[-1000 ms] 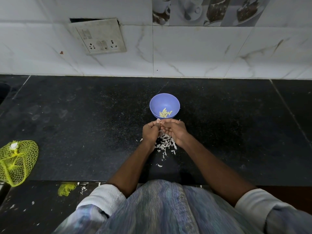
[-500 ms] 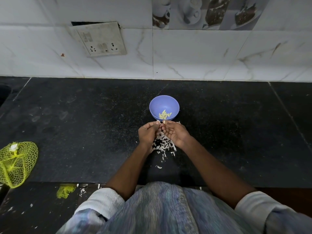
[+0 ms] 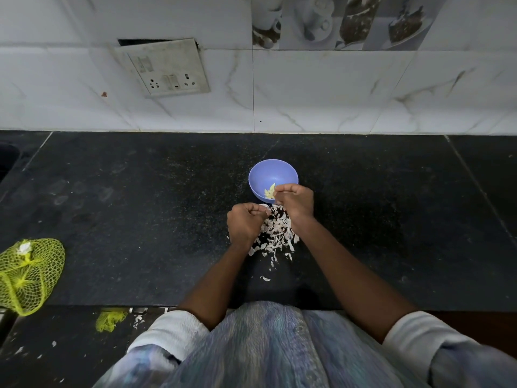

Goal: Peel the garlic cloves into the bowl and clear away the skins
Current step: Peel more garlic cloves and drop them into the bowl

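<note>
Your right hand (image 3: 296,203) is covering the bowl (image 3: 272,175) rim, fingers pinching something tiny; left hand (image 3: 244,224) is curling beside it, grip unclear. Skins (image 3: 275,233) are piling just below, mesh bag (image 3: 28,273) sitting far left.

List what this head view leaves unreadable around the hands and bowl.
- Whatever the left hand holds: curled fingers hide it.
- Whether the right hand pinches a clove: too small.
- Count of cloves in the bowl: the right hand covers some.
- Mesh bag: cut by the left edge.
</note>
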